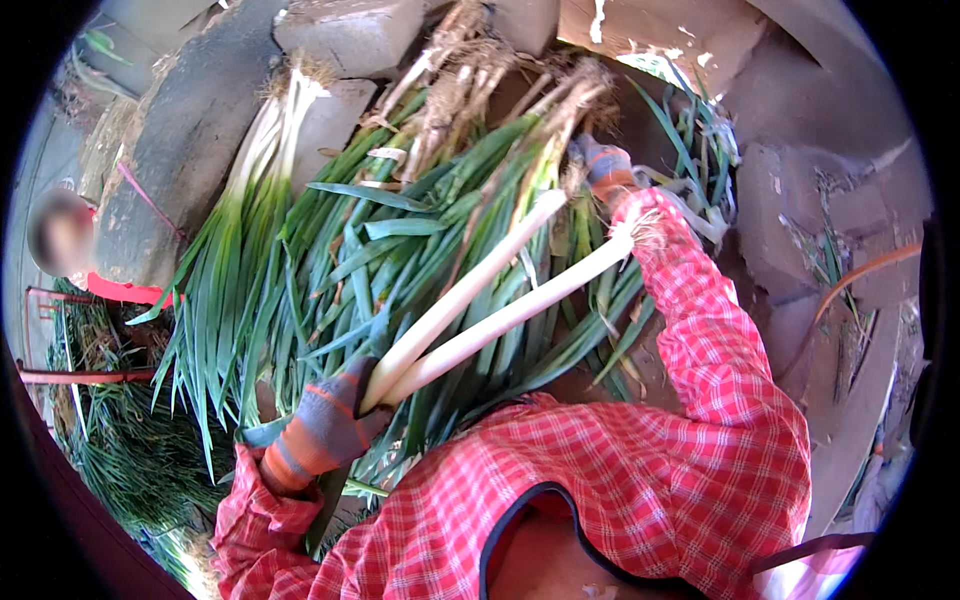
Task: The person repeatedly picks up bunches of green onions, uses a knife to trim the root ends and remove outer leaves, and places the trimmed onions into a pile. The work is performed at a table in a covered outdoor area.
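My left hand (330,420), in a grey and orange knit glove, is closed around two large green onions (480,307) with clean white shafts. The shafts slant up to the right; the lower one ends in pale roots. In a matching glove, my right hand (606,166) reaches to the root ends of unpeeled green onions (559,124) with brown, dry outer skins. Its fingers are partly hidden among them, so I cannot tell whether they grip. Beneath both arms lies a broad heap of green leaves (405,255).
Clean white-shafted green onions (259,150) lie at left of the heap, against a worn log-like block (187,142). Fine-leaved greens (135,442) are piled at lower left, near a person (64,232). Leaf scraps and a thin plastic bag (705,217) sit at right.
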{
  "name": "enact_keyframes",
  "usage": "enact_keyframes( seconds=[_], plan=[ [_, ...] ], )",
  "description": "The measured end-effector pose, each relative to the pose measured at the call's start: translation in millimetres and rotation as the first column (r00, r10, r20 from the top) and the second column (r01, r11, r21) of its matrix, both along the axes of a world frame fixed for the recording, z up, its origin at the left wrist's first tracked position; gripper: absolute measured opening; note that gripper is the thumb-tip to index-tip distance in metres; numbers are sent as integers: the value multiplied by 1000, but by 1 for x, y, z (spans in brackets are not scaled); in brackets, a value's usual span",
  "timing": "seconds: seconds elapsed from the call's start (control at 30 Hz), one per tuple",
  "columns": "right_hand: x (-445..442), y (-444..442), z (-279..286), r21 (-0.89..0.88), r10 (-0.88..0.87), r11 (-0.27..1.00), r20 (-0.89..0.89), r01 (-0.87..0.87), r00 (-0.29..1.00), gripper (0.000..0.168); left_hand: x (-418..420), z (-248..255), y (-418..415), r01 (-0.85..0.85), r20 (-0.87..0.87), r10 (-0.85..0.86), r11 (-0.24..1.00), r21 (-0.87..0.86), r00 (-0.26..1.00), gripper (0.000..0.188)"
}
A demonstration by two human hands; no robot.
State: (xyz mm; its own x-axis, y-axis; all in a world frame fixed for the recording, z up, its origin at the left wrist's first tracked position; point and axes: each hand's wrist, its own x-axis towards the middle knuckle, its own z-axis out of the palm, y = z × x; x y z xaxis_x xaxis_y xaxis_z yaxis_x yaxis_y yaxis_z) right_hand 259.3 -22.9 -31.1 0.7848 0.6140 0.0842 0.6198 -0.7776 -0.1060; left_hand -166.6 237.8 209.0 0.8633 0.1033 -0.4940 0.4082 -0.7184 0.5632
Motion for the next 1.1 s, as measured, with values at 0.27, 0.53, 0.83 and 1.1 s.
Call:
enact_keyframes(
  seconds=[0.27,0.53,0.83,1.1],
  plan=[
    [64,-210,40,-165,-439,874,136,458,888,53,-44,79,125,-360,-47,388,888,286,920,52],
    [-24,-216,24,-11,-456,884,211,468,865,79,54,96,323,-278,287,12,299,913,958,63],
    [-167,-166,79,348,-463,726,-390,593,796,46,143,21,371,-242,236,-95,-51,969,967,28],
    [-88,55,139,774,158,475,-544,420,824,35,113,11,212,-154,218,-458,173,973,862,36]
  ],
)
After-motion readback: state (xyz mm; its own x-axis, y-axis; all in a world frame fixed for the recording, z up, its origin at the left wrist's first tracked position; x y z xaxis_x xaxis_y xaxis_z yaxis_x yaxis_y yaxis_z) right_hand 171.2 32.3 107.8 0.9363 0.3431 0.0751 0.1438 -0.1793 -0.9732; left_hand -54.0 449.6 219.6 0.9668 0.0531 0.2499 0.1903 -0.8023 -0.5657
